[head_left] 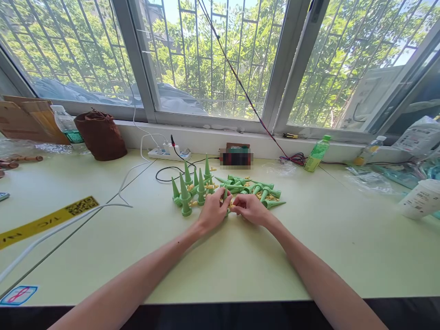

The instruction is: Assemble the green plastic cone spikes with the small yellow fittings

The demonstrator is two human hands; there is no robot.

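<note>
My left hand [213, 211] and my right hand [252, 208] meet at the middle of a pale green table [220, 261]. Both are closed around one green cone-shaped spike [226, 198] with a small yellow piece between the fingertips. Several green spikes [187, 192] stand upright just left of my left hand. More green spikes [256, 187] lie flat in a heap beyond my right hand, mixed with small yellow parts [264, 196].
A white power strip [168, 151] with black and white cables lies near the window sill. A brown pouch [100, 135] and a water bottle [66, 123] stand at the left, a green bottle [318, 156] at the right. Yellow tape [48, 220] marks the table's left.
</note>
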